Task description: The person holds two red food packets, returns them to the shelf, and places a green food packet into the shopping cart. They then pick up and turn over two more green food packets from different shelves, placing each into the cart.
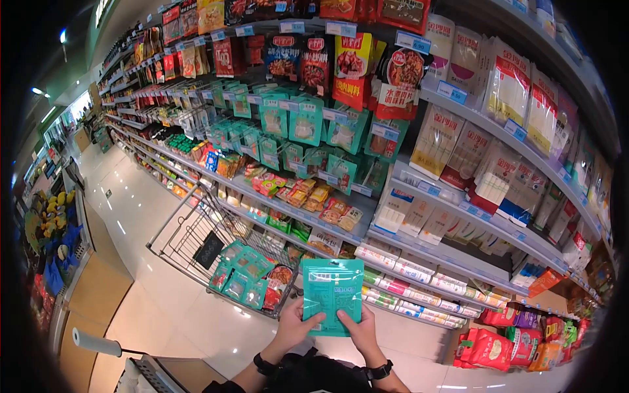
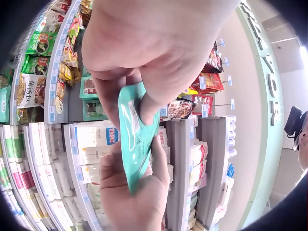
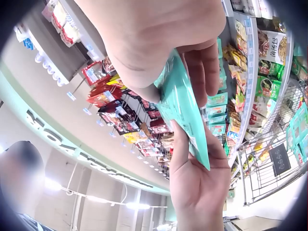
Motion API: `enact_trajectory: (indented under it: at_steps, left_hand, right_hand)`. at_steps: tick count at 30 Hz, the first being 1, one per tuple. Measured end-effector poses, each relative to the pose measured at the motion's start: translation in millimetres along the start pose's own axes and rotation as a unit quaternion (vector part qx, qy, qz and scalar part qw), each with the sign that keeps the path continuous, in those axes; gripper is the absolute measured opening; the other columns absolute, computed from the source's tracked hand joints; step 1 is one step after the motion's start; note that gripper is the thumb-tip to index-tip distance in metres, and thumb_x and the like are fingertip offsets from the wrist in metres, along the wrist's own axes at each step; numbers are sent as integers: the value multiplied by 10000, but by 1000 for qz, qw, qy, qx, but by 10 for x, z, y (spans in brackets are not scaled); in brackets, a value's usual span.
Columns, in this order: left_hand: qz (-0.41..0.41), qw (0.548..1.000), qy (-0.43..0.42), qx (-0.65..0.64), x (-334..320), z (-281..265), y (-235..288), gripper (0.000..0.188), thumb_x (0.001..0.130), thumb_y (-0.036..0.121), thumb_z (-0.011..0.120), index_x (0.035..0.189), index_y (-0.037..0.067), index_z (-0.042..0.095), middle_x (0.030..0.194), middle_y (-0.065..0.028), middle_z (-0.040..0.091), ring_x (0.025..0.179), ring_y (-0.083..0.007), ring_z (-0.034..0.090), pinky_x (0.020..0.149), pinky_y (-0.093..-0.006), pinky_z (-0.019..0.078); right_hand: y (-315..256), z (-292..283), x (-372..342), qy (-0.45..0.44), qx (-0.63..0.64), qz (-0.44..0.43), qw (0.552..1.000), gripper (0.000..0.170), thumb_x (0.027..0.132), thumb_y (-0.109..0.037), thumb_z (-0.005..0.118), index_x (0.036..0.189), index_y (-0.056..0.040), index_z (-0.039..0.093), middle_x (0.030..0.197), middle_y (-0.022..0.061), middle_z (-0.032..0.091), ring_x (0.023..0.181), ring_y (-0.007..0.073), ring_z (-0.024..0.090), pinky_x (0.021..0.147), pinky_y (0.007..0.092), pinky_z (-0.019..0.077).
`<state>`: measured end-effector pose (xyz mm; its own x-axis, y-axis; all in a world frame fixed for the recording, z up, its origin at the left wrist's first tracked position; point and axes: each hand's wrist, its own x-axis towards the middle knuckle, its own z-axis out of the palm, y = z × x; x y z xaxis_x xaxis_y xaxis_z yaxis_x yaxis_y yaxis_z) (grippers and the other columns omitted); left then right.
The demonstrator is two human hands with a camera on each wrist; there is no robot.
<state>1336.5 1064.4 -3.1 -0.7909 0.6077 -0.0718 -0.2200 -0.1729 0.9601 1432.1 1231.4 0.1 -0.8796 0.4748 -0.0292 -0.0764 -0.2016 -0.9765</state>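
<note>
A teal, flat packet point(image 1: 333, 288) is held upright in front of the body, its printed text side facing the head camera. My left hand point(image 1: 296, 325) grips its lower left edge, thumb lying across the front. On the opposite edge my right hand point(image 1: 359, 331) pinches it the same way. In the left wrist view the packet point(image 2: 136, 132) shows nearly edge-on, with a pale label by the thumb. The right wrist view shows the fingers of both hands behind the packet point(image 3: 185, 108).
A wire shopping cart point(image 1: 196, 226) stands ahead to the left, holding several teal packets point(image 1: 246, 262) and a red one point(image 1: 278, 278). Shelves with hanging teal packets point(image 1: 306, 121) and seasoning pouches rise ahead. Red bags point(image 1: 488, 347) sit low at right. A display counter point(image 1: 92, 262) lies left.
</note>
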Motion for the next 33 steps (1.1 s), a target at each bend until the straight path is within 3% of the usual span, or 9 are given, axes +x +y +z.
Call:
enact_trajectory:
  at_steps: [11, 14, 16, 17, 20, 22, 23, 30, 33]
  left_hand:
    - [-28, 999, -24, -38, 586, -54, 61, 464, 897, 31, 760, 1311, 1, 553, 1196, -91, 693, 991, -111, 683, 777, -241, 571]
    - [61, 997, 43, 24, 801, -47, 171, 508, 892, 71, 768, 1337, -1, 534, 1331, -123, 614, 1164, -158, 622, 876, -304, 563]
    - [98, 940, 92, 313, 995, -133, 226, 648, 889, 166, 789, 1411, 5, 441, 1444, -178, 504, 1307, -248, 534, 981, -389, 513]
    - [99, 942, 91, 308, 1115, -156, 230, 648, 889, 166, 789, 1411, 5, 441, 1444, -178, 504, 1307, -248, 534, 981, -389, 513]
    - [125, 964, -12, 234, 1468, -195, 163, 765, 912, 189, 761, 1509, 8, 320, 1483, -190, 463, 1385, -274, 459, 1054, -430, 468]
    - [71, 992, -72, -69, 1693, -210, 154, 799, 949, 176, 713, 1561, 4, 230, 1506, -182, 435, 1408, -264, 434, 1080, -433, 447]
    - [49, 992, -78, -84, 1753, -285, 172, 744, 992, 167, 649, 1572, -2, 216, 1504, -165, 432, 1406, -250, 432, 1099, -419, 432]
    - [-19, 984, -68, -162, 2356, -719, 137, 582, 1066, 290, 491, 1532, -7, 307, 1465, -157, 476, 1353, -237, 488, 1087, -376, 453]
    - [-92, 935, -61, -336, 2501, -861, 231, 582, 1061, 432, 435, 1491, 42, 396, 1415, -144, 560, 1251, -276, 599, 1061, -440, 493]
  right_hand:
    - [4, 0, 594, 36, -17, -8, 999, 243, 996, -190, 688, 1081, 36, 719, 948, 48, 741, 826, 59, 624, 723, 235, 504]
    - [-45, 78, 856, 66, -46, -26, 996, 256, 997, -194, 687, 1110, 33, 714, 930, 26, 737, 816, 55, 617, 720, 237, 506]
    - [-6, 88, 1048, 67, -85, -41, 993, 252, 988, -187, 693, 1125, 23, 713, 944, 35, 735, 825, 72, 626, 724, 241, 509]
    - [4, 102, 1155, 67, -120, -55, 989, 251, 979, -179, 700, 1139, 14, 712, 958, 44, 734, 835, 88, 635, 728, 244, 512]
    - [-109, 263, 1522, 25, -243, -163, 956, 281, 928, -124, 728, 1188, -21, 711, 1042, 85, 710, 868, 136, 652, 719, 265, 521]
    - [-309, 404, 1737, -23, -261, -161, 952, 403, 849, -128, 784, 1238, -55, 706, 1175, 126, 651, 967, 212, 651, 765, 311, 529]
    - [-353, 451, 1852, -55, -326, -205, 921, 462, 820, -147, 805, 1263, -69, 698, 1209, 127, 632, 1002, 234, 641, 800, 333, 525]
    - [-599, 790, 2396, -113, -423, -237, 867, 595, 746, -229, 878, 1286, -73, 681, 1244, 126, 617, 1060, 303, 615, 907, 399, 507]
    - [-518, 759, 2568, -100, -450, -277, 843, 563, 737, -182, 883, 1249, -57, 686, 1245, 123, 627, 1067, 305, 610, 906, 398, 508]
